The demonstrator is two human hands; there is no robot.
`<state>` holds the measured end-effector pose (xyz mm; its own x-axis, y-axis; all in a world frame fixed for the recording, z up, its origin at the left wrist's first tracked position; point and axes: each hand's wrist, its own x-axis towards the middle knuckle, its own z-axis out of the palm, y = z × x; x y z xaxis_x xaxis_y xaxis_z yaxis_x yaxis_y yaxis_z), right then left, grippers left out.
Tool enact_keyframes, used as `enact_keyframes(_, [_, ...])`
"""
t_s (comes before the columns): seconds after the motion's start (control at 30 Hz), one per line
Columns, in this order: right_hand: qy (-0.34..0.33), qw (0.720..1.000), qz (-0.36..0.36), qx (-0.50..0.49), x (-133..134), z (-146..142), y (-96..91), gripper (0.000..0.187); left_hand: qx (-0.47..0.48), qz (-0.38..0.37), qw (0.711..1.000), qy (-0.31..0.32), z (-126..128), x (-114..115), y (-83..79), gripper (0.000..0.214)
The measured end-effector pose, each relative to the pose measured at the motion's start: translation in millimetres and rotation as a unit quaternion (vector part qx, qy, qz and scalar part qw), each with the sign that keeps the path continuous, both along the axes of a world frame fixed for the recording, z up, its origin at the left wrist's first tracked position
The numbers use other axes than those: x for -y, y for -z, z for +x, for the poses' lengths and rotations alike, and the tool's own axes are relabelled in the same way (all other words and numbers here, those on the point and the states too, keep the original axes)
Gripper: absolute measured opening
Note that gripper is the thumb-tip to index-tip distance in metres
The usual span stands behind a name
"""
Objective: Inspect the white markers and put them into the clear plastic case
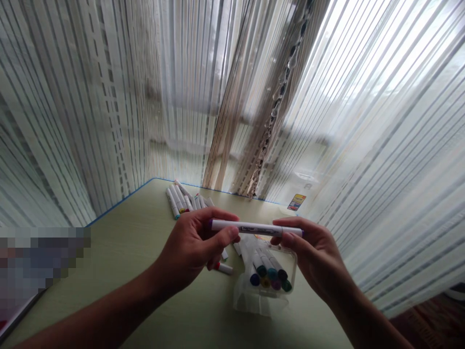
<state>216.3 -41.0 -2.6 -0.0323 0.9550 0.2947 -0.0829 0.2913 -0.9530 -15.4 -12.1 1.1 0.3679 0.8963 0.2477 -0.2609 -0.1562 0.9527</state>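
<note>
The left hand and right hand grip opposite ends of a purple-ended white marker, apparently above a clear case of capped markers on the surface.

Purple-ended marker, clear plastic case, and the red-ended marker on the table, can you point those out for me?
Purple-ended marker (pixel 257 228): head view, on the middle of its white barrel.
Clear plastic case (pixel 253 301): head view, on bare plastic at its near side.
Red-ended marker (pixel 225 269): head view, on its white barrel.

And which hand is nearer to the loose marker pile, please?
Left: the left hand is in front of the marker pile; the right hand is farther away, to its right.
</note>
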Motion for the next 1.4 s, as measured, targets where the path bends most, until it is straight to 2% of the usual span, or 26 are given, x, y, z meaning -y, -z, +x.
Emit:
enact_keyframes(0.23, [0.016, 1.0, 0.006, 0.002, -1.0, 0.3, 1.4, 0.025, 0.003, -0.003, 1.0, 0.003, -0.4, -0.9, 2.4, 0.026])
enact_keyframes(0.43, [0.014, 1.0, 0.011, 0.01, -0.2, 0.0, -0.3, 0.013, 0.034, 0.0, 0.999, 0.008, -0.2, -1.7, 2.0, 0.021])
enact_keyframes(0.53, [0.022, 0.999, 0.033, 0.016, 0.0, -0.9, -2.1, 0.012, 0.038, -0.005, 0.999, 0.011, 0.1, -2.4, 3.6, 0.019])
enact_keyframes(0.7, [0.026, 0.999, 0.026, 0.015, -0.5, -1.4, -2.8, 0.013, 0.044, -0.014, 0.999, 0.014, 0.1, -3.1, 4.7, 0.021])
enact_keyframes(1.07, [-0.02, 1.0, 0.009, -0.018, 0.0, 0.8, -3.3, 0.019, 0.053, -0.035, 0.997, 0.042, -3.7, -3.8, 5.7, 0.025])
enact_keyframes(1.4, [0.025, 1.0, 0.016, 0.002, -0.4, -2.4, -6.3, 0.018, 0.055, -0.038, 0.997, 0.032, -2.8, -4.0, 4.9, 0.025])
